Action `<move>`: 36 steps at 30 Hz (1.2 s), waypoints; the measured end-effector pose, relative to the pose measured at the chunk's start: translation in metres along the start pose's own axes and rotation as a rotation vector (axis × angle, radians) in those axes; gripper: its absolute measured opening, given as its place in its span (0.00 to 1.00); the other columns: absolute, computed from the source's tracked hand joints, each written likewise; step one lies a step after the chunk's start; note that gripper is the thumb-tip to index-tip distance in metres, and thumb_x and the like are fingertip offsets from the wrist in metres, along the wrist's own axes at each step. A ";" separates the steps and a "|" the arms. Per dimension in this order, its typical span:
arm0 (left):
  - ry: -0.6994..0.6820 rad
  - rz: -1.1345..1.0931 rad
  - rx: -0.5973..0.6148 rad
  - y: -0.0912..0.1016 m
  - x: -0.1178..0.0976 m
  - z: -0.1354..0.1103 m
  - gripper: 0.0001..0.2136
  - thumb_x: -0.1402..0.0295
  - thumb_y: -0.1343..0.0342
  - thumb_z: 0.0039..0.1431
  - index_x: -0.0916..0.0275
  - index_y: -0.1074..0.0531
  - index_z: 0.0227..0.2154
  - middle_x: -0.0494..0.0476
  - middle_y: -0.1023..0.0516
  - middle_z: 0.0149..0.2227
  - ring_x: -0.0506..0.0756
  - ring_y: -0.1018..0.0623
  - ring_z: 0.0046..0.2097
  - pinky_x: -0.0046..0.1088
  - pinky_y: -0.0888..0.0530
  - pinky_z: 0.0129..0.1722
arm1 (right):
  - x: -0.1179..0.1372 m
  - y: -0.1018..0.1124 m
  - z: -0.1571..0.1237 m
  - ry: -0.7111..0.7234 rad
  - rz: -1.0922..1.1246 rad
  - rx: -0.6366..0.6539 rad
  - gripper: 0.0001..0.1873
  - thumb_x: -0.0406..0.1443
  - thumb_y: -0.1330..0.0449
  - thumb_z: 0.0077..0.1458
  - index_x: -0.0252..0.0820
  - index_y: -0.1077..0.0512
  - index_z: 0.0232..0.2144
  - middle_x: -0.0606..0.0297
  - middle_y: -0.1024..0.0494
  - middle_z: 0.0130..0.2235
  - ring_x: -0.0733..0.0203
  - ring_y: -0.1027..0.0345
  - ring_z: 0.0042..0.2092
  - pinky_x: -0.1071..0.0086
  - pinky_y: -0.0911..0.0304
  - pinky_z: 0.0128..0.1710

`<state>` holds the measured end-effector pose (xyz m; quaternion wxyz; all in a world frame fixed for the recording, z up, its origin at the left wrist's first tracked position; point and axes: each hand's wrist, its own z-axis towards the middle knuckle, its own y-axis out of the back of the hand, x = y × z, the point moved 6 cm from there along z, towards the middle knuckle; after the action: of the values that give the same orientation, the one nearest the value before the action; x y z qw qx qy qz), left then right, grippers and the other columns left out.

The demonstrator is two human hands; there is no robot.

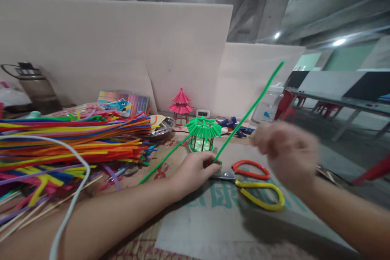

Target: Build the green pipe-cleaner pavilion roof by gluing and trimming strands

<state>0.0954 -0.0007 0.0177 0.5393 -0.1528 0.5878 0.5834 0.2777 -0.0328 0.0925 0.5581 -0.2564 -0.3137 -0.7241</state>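
My left hand (199, 170) pinches the lower end of a green pipe cleaner (251, 109), which slants up to the right. Raised to the right of it, my right hand (286, 150) is smeared by motion, so its fingers cannot be made out. Scissors (251, 186) with one red and one yellow handle lie on the table between my hands, their blades partly hidden by my left hand. Just behind my left hand stands a small pavilion model (203, 130) with a green fringed roof and brown posts. Another green pipe cleaner (164, 159) lies to its left.
Bundles of coloured pipe cleaners (70, 142) fill the left side, with a white cable (87, 166) crossing in front. At the back are a pink pagoda model (181, 103), a blue glue gun (228, 122), a plastic jug (268, 103), a marker set (124, 101) and a bottle (35, 89).
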 end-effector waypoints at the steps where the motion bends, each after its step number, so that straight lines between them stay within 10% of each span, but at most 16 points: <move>1: 0.002 0.003 -0.006 0.001 -0.001 0.000 0.08 0.65 0.45 0.58 0.63 0.27 0.27 0.49 0.27 0.25 0.50 0.30 0.30 0.24 0.36 0.30 | -0.009 -0.010 -0.006 -0.016 -0.018 0.071 0.23 0.48 0.46 0.64 0.41 0.34 0.22 0.68 0.32 0.24 0.65 0.38 0.26 0.69 0.38 0.27; 8: -0.018 0.029 0.010 0.003 -0.008 0.000 0.12 0.61 0.46 0.60 0.64 0.29 0.27 0.50 0.28 0.26 0.50 0.31 0.29 0.24 0.37 0.29 | -0.061 -0.063 -0.026 -0.266 0.006 0.324 0.14 0.46 0.37 0.53 0.45 0.33 0.34 0.69 0.30 0.28 0.62 0.35 0.30 0.68 0.38 0.30; 36: -0.034 0.003 -0.007 0.008 -0.012 0.004 0.11 0.68 0.48 0.62 0.65 0.23 0.29 0.52 0.22 0.29 0.51 0.26 0.32 0.24 0.32 0.34 | -0.061 -0.060 -0.031 -0.381 0.092 0.394 0.11 0.44 0.42 0.60 0.43 0.34 0.33 0.72 0.29 0.25 0.65 0.35 0.27 0.70 0.40 0.27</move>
<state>0.0952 -0.0008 0.0323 0.5477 -0.1440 0.5767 0.5888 0.2340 -0.0057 0.0171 0.5606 -0.2882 -0.5358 -0.5618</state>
